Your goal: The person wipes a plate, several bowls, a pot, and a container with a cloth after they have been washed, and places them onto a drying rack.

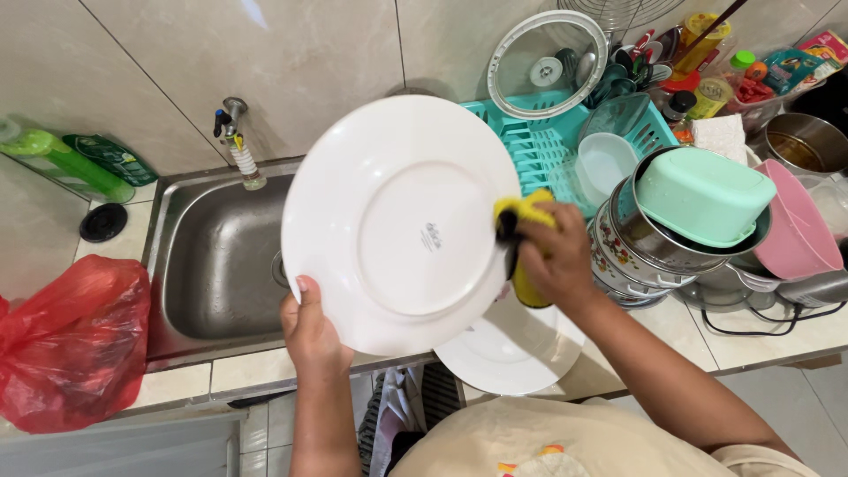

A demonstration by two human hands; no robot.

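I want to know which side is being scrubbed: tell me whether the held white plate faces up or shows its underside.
Underside: the white plate shows its foot ring and a small maker's mark.

- A steel sink (208,265) sat under a wall tap (237,141).
- A red plastic bag (71,340) lay at the left.
- A teal drying rack (548,146) held a glass lid (548,64).
- A mint tub (702,194) rested in stacked bowls, beside a pink basin (799,231).
- A green bottle (62,163) lay near the wall.
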